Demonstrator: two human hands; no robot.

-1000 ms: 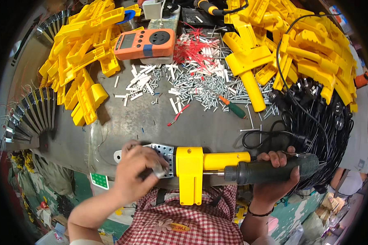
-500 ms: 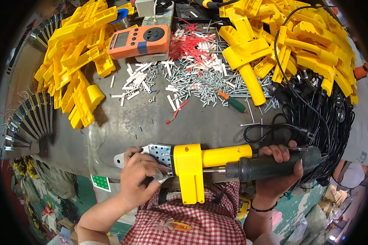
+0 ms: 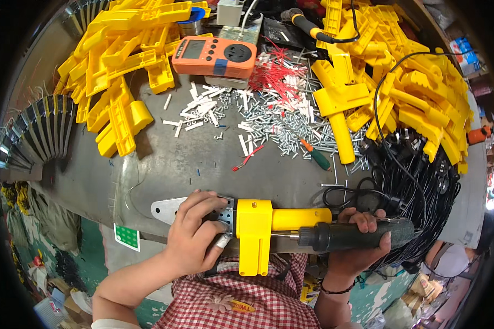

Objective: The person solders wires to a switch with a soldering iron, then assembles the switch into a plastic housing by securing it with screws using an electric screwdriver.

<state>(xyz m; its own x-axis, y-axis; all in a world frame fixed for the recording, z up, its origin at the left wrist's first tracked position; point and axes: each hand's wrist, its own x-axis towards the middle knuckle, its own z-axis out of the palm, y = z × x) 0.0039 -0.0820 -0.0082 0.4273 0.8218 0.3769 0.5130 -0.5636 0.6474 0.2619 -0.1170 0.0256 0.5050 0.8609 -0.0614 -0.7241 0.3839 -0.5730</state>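
Grey metal worktable [image 3: 164,164], worn and cluttered. Heap of yellow moulded plastic shells [image 3: 115,60] at far left, bigger heap of the same yellow plastic parts [image 3: 406,93] at far right. Orange box-shaped meter with a small screen and a round socket [image 3: 214,55] at far centre. Scatter of small silver screws and white tube pieces [image 3: 269,123] mid-table, bundle of thin red wire ends [image 3: 277,74] just behind. Small green-handled screwdriver [image 3: 315,156] lying among the screws. Tangle of black cables [image 3: 422,186] at right. Fan of grey metal blades [image 3: 33,137] at left edge. Green floor below the near table edge.

Yellow T-shaped plastic housing with a perforated silver metal plate [image 3: 255,233] at the near table edge, directly ahead of the torso. Left hand [image 3: 195,233] clamped over the plate end, fingers curled on top, thumb underneath, touching the housing's left side. Right hand [image 3: 357,241] wrapped tight around a dark green powered screwdriver [image 3: 357,234], held level, tip against the housing's right side, below the yellow arm.
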